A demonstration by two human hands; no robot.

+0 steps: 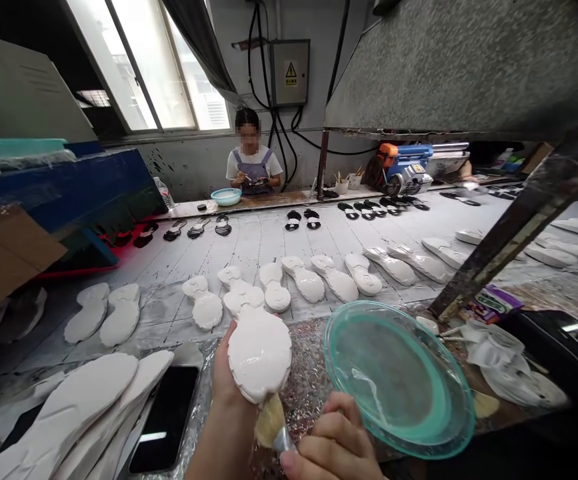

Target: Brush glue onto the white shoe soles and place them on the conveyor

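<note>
My left hand [223, 370] holds up a white shoe sole [261, 350] from beneath, its glossy wet face turned towards me. Most of those fingers are hidden behind the sole. In my right hand [336, 443] is a flat brush [270, 423] with pale bristles and a metal collar. The bristle tips touch the near edge of the sole. Just right of my hands stands a round teal basin [461, 400], lined with clear plastic. A stack of white soles [76, 413] lies to the left, beside a black phone [166, 420].
Beyond my hands, rows of white soles [303, 280] and dark soles [293, 220] lie on a long white belt [249, 250]. A slanted metal post [509, 240] rises at the right. Across the belt sits a co-worker [253, 163] near a bowl [226, 197].
</note>
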